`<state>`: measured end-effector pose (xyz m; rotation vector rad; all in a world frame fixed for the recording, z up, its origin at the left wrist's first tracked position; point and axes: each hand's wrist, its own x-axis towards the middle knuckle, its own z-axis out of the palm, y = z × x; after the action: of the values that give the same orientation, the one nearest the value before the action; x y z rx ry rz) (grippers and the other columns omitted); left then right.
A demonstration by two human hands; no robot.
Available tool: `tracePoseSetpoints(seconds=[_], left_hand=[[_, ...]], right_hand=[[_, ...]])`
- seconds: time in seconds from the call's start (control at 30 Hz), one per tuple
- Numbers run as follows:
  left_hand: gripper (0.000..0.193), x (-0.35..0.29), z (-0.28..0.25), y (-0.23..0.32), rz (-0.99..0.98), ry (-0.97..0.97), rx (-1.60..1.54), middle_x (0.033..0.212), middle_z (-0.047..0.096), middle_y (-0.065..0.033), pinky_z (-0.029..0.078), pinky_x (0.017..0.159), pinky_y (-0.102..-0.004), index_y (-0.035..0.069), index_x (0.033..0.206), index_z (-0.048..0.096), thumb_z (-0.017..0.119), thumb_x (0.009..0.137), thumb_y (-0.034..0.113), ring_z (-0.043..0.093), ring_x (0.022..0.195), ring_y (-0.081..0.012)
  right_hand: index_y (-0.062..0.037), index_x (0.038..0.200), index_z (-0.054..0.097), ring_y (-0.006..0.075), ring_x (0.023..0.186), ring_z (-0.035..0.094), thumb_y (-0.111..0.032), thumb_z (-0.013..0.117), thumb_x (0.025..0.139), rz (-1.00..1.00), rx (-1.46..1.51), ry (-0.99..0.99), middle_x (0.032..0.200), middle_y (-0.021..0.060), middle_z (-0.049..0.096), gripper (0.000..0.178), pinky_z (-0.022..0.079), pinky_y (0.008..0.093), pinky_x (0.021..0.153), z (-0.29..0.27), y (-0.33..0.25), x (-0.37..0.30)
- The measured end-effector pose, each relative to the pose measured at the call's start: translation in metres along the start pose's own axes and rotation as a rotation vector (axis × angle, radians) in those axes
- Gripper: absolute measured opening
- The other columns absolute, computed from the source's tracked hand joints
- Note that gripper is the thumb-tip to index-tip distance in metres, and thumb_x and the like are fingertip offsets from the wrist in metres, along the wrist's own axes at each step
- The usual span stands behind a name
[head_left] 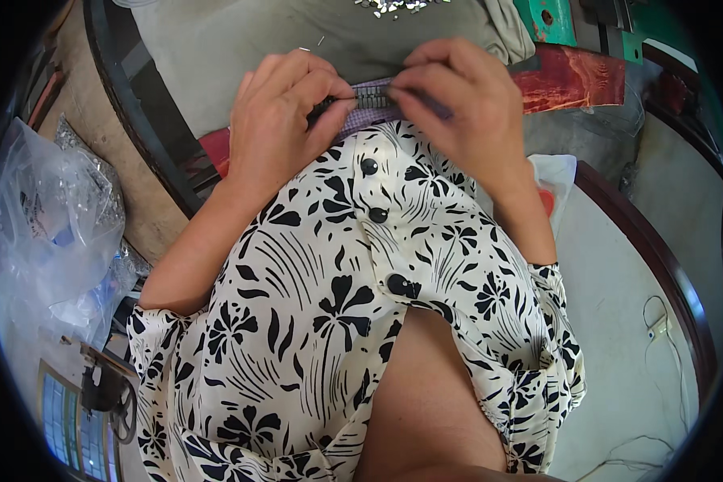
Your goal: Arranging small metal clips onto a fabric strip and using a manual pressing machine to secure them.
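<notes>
A short dark-grey strip of small metal segments stretches between my two hands at the near edge of a cloth-covered surface. My left hand pinches its left end between thumb and fingers. At the other end, my right hand has thumb and forefinger closed on it. Both fingertips hide the strip's ends. Under it shows a purple checked cloth, partly behind my patterned shirt. Beyond my hands lies a grey-green cloth, with one thin metal piece near the left hand and a pile of small shiny metal pieces farther back.
Green metal equipment stands at the far right above a red-brown patterned board. Clear plastic bags bulge at the left beside a dark curved frame. On the right are a white bag and a pale cable.
</notes>
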<state>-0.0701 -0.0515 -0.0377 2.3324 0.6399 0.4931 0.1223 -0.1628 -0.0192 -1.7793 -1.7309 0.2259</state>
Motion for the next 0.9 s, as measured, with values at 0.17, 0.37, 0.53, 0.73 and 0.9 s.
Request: tracePoseSetpoints(seconds=[0.17, 0.37, 0.53, 0.73, 0.9], left_hand=[[0.020, 0.005, -0.008, 0.001, 0.029, -0.065, -0.003, 0.096, 0.067, -0.0054, 0.049, 0.078, -0.0331, 0.006, 0.092, 0.071, 0.081, 0.075, 0.006, 0.062, 0.090, -0.0238], [0.012, 0.035, -0.006, -0.005, 0.033, 0.079, -0.056, 0.090, 0.062, -0.0072, 0.050, 0.066, -0.0358, 0.007, 0.091, 0.068, 0.074, 0.081, 0.007, 0.063, 0.078, -0.0277], [0.014, 0.064, 0.004, -0.019, 0.140, 0.008, 0.110, 0.091, 0.065, -0.0054, 0.051, 0.070, -0.0326, 0.007, 0.098, 0.072, 0.073, 0.084, 0.006, 0.065, 0.078, -0.0217], [0.010, 0.078, 0.000, -0.006, 0.010, -0.094, 0.030, 0.089, 0.063, -0.0147, 0.051, 0.068, -0.0435, 0.002, 0.088, 0.067, 0.072, 0.083, 0.010, 0.064, 0.080, -0.0363], [0.010, 0.076, 0.000, -0.004, -0.029, -0.083, 0.029, 0.087, 0.064, -0.0146, 0.050, 0.068, -0.0428, 0.002, 0.087, 0.069, 0.073, 0.082, 0.009, 0.064, 0.078, -0.0353]], right_hand=[[-0.0117, 0.081, 0.072, 0.0207, 0.082, 0.060, -0.014, 0.078, 0.072, -0.065, -0.104, -0.028, 0.090, -0.0016, 0.064, 0.011, 0.049, 0.0358, 0.078, -0.001, -0.005, -0.004], [-0.0099, 0.086, 0.072, 0.0248, 0.080, 0.065, -0.013, 0.078, 0.076, 0.071, -0.045, 0.089, 0.094, 0.0025, 0.066, 0.013, 0.050, 0.0356, 0.067, 0.002, 0.018, 0.008], [-0.0045, 0.085, 0.070, 0.0337, 0.072, 0.064, -0.009, 0.076, 0.079, -0.354, 0.262, 0.477, 0.081, 0.0120, 0.062, 0.010, 0.050, 0.0409, 0.061, 0.028, 0.053, 0.035], [-0.0052, 0.088, 0.070, 0.0330, 0.073, 0.063, -0.010, 0.076, 0.079, -0.242, 0.333, 0.276, 0.082, 0.0112, 0.061, 0.012, 0.050, 0.0411, 0.064, 0.016, 0.051, 0.042], [-0.0067, 0.086, 0.070, 0.0289, 0.077, 0.064, -0.012, 0.077, 0.078, 0.032, 0.131, 0.034, 0.089, 0.0070, 0.063, 0.012, 0.050, 0.0379, 0.065, -0.010, 0.017, 0.022]])
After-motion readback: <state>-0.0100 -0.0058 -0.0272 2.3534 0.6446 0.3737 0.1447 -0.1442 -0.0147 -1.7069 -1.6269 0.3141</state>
